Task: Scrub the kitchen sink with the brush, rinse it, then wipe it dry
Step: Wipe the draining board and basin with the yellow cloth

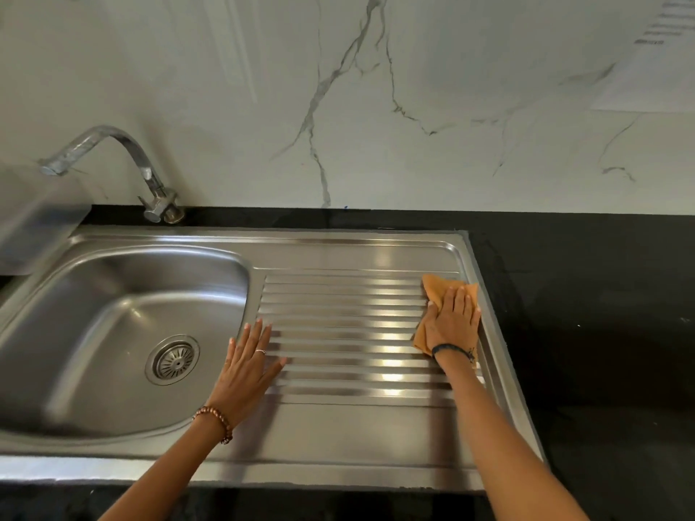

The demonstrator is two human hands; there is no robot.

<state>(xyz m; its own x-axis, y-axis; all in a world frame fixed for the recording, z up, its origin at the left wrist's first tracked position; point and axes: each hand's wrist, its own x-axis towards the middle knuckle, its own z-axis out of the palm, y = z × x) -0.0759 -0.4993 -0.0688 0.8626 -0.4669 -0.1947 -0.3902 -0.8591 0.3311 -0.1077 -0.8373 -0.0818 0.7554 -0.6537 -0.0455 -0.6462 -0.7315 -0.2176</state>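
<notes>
The right hand (453, 323) lies flat on an orange cloth (436, 291), fingers straight, and presses it on the far right end of the ribbed drainboard (338, 332) of the steel sink (338, 438). The left hand (246, 364) rests open and flat on the left end of the ribs, just beside the basin (94, 314), and holds nothing. A drain (173, 359) sits in the basin floor. A bent tap (113, 156) stands behind the basin, at the marble wall (376, 107). The black tabletop (583, 295) surrounds the sink. Between the hands the ribs are bare.
</notes>
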